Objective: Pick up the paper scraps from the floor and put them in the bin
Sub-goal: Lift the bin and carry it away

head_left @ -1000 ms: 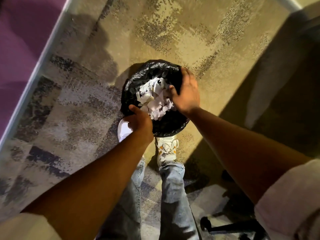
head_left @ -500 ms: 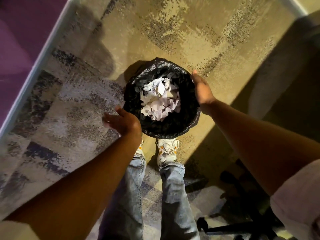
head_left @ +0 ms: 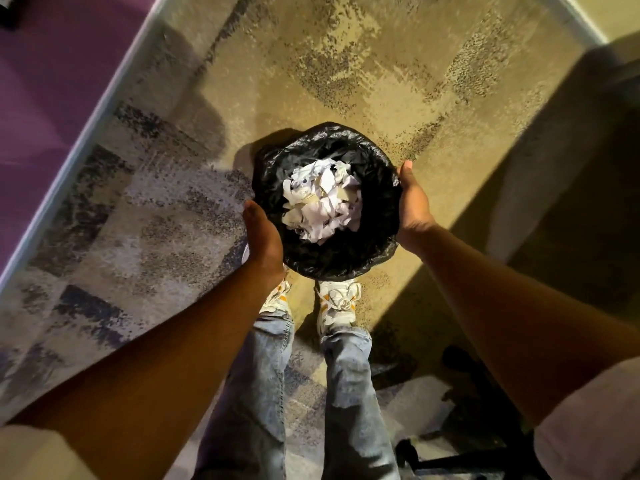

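A round bin (head_left: 375, 244) lined with a black plastic bag stands on the carpet just ahead of my feet. A heap of crumpled white paper scraps (head_left: 322, 199) fills its middle. My left hand (head_left: 261, 233) lies flat against the bin's left side, fingers straight. On the opposite side my right hand (head_left: 412, 199) presses against the bin's right rim, fingers straight too. Neither hand holds any paper.
Patterned beige and grey carpet (head_left: 363, 64) spreads around the bin. A purple wall with a pale skirting edge (head_left: 90, 129) runs along the left. The black base of a chair (head_left: 460, 459) sits at the lower right. My sneakers (head_left: 337, 301) stand right behind the bin.
Both hands have come out of the bin, where they touched the paper, and moved to its outer sides. The paper heap stays inside.
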